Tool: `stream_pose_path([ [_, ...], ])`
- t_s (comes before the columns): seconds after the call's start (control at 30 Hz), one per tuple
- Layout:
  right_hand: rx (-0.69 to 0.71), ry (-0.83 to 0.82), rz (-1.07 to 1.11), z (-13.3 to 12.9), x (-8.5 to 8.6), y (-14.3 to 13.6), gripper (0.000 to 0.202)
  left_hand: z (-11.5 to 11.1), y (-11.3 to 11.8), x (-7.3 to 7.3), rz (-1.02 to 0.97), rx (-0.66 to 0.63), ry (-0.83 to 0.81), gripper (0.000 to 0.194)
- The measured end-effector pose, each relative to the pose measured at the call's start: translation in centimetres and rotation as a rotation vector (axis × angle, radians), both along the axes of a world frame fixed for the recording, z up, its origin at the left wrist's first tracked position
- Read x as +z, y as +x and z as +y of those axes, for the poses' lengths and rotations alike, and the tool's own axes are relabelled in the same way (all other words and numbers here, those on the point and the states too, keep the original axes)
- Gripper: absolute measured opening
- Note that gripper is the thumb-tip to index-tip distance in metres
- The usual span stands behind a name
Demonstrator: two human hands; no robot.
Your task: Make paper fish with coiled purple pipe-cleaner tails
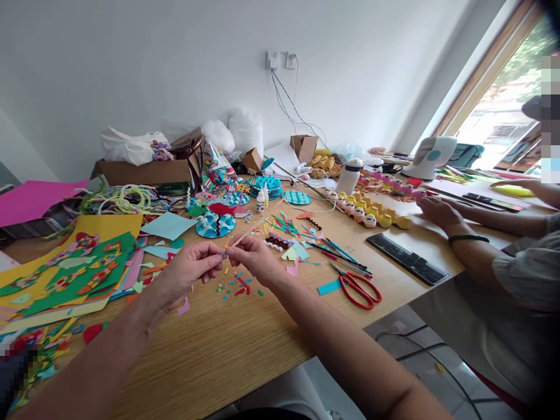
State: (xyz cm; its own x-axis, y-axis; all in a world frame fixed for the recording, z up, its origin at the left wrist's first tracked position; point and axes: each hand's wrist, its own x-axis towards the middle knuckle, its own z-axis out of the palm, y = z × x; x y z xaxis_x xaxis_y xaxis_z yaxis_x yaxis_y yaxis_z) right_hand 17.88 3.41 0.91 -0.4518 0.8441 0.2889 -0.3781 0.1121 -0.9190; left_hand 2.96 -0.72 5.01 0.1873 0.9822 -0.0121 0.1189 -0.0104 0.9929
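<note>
My left hand [199, 265] is closed in a pinch on a tiny purple piece [223, 255], too small to make out fully. Close against it, my right hand [249, 256] grips a thin pale stick [245, 234] that points up and to the right. Both sets of fingertips nearly meet above the wooden table [192, 361]. Beneath them lie small scraps of coloured paper [242, 286]. Just beyond the hands is a round blue craft piece [216, 223] with a dark wavy strip down its middle.
Red-handled scissors [359, 290] and a black phone [406, 258] lie to the right. Small glue bottles [261, 201] stand behind my hands. Coloured sheets [109, 256] are piled left. Painted egg-carton strips [367, 210] lie near another person's hand [440, 214].
</note>
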Motion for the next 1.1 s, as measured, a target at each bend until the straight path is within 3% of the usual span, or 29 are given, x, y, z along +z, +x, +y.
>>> stream_pose_path([
  [0.2,-0.032,-0.01,0.028,0.0,-0.3,-0.1,0.027,0.0,0.5,-0.6,-0.024,0.0,-0.005,0.019],
  [0.47,-0.095,-0.036,0.068,0.1,-1.2,-0.9,0.027,0.9,0.9,-2.4,0.091,0.123,0.17,0.018],
  [0.6,-0.13,-0.075,-0.059,-0.2,-1.4,-1.2,0.026,1.4,0.5,-2.7,0.097,0.182,0.192,0.017],
  [0.77,-0.283,0.052,-0.428,-0.7,-1.7,-1.3,0.014,1.5,0.0,-2.7,0.237,0.239,0.208,0.019],
  [0.93,-0.524,0.537,-1.043,-1.9,-0.6,-1.2,0.015,1.3,-0.3,-2.9,0.488,0.255,0.363,0.019],
  [1.1,-0.378,0.793,-1.512,-3.1,3.3,-0.5,0.019,0.9,-0.8,-2.9,0.873,0.136,0.652,0.024],
])
